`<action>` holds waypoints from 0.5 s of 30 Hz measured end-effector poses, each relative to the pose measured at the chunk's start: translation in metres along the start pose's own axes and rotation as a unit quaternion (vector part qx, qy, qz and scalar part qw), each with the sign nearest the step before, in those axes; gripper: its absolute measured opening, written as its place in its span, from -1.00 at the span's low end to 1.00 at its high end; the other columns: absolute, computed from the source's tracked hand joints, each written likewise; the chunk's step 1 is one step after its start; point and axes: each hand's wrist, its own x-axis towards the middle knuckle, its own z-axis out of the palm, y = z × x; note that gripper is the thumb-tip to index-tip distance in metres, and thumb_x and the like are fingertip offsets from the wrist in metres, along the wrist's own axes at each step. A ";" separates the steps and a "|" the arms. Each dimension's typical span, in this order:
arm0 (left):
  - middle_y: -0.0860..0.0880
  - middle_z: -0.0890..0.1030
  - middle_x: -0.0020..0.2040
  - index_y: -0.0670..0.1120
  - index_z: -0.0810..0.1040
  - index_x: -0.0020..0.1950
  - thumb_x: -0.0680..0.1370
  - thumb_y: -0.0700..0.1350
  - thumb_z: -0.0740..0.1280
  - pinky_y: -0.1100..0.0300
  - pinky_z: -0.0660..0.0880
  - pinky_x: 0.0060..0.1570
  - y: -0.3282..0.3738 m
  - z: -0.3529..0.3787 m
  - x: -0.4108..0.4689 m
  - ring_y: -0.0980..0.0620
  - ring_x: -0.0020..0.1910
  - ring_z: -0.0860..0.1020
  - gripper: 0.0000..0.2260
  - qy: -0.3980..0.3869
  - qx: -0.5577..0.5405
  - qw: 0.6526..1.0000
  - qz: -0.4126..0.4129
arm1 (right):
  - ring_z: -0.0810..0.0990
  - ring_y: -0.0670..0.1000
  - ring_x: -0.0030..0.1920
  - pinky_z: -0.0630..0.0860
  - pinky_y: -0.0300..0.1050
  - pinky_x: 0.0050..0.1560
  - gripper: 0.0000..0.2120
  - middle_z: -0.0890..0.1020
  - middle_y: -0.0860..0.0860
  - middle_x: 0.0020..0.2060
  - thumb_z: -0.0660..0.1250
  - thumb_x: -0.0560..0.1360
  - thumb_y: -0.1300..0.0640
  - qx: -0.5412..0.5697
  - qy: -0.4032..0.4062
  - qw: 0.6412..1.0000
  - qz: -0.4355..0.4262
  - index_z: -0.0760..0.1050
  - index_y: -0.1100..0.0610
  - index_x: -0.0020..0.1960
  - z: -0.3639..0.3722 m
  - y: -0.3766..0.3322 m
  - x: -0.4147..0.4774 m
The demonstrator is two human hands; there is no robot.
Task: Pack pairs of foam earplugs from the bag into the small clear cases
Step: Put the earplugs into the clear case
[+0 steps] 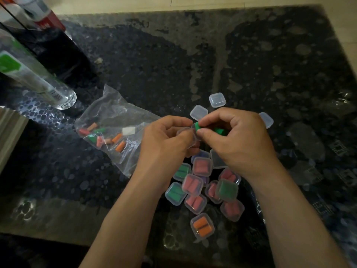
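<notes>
My left hand (166,140) grips a small clear case (188,135) in its fingertips above the table. My right hand (231,140) pinches a green earplug (198,127) right at that case; a second green earplug (220,131) shows under its fingers. To the left lies the clear plastic bag (116,130) with several loose orange, pink and green earplugs (120,146). Below my hands sits a heap of shut cases with pink, green and orange pairs inside, such as the orange one (202,225). Empty clear cases (217,100) lie just beyond my hands.
A clear bottle with a green label (29,74) and a dark bottle with a red label (58,41) stand at the far left. The dark patterned glass table top (270,64) ends at its back edge near the wooden floor. A pale object lies at the left edge.
</notes>
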 end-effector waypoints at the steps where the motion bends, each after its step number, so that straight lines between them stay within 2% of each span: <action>1: -0.10 0.73 -0.15 -0.12 0.65 0.04 0.56 -0.32 0.41 0.17 0.63 -0.20 0.000 0.000 0.000 -0.04 -0.16 0.73 -0.87 -0.002 0.000 1.000 0.003 | 0.68 -0.21 -0.10 0.64 -0.25 -0.06 -0.86 0.70 -0.17 -0.19 0.54 0.44 0.19 -0.002 -0.001 1.000 -0.003 0.68 -0.03 -0.09 0.000 0.000 0.000; 6: -0.10 0.70 -0.25 -0.19 0.64 0.05 0.57 -0.36 0.39 0.13 0.64 -0.21 -0.002 -0.001 0.002 -0.02 -0.26 0.68 -0.88 -0.004 -0.016 1.000 0.018 | 0.68 -0.19 -0.09 0.63 -0.21 -0.02 -0.87 0.71 -0.15 -0.14 0.52 0.44 0.23 -0.010 -0.011 0.999 -0.036 0.73 0.02 -0.08 0.001 0.001 0.001; 10: -0.06 0.71 -0.25 -0.11 0.66 0.01 0.57 -0.31 0.42 0.05 0.68 -0.14 -0.003 -0.003 0.002 -0.03 -0.25 0.68 -0.89 -0.005 0.002 1.000 0.026 | 0.68 -0.18 -0.05 0.65 -0.14 0.02 -0.74 0.70 -0.17 -0.10 0.39 0.43 0.35 -0.002 -0.025 0.999 -0.033 0.74 0.05 -0.06 0.001 0.001 0.001; 12: -0.07 0.70 -0.27 -0.11 0.65 -0.01 0.56 -0.32 0.42 0.02 0.67 -0.14 -0.005 -0.003 0.003 -0.06 -0.26 0.66 -0.88 -0.001 0.004 1.000 0.027 | 0.69 -0.14 -0.05 0.68 -0.08 0.01 -0.71 0.70 -0.15 -0.09 0.33 0.40 0.33 0.017 -0.037 0.999 -0.018 0.74 0.06 -0.06 0.001 0.001 0.000; 15: -0.24 0.67 -0.22 -0.14 0.64 -0.01 0.56 -0.35 0.41 -0.08 0.64 -0.13 -0.005 -0.004 0.004 -0.14 -0.26 0.63 -0.87 0.011 -0.005 1.000 0.028 | 0.73 -0.09 -0.08 0.70 -0.03 -0.01 -0.66 0.71 -0.06 -0.09 0.24 0.40 0.37 0.056 -0.051 0.997 0.002 0.70 0.07 -0.05 0.000 0.001 0.000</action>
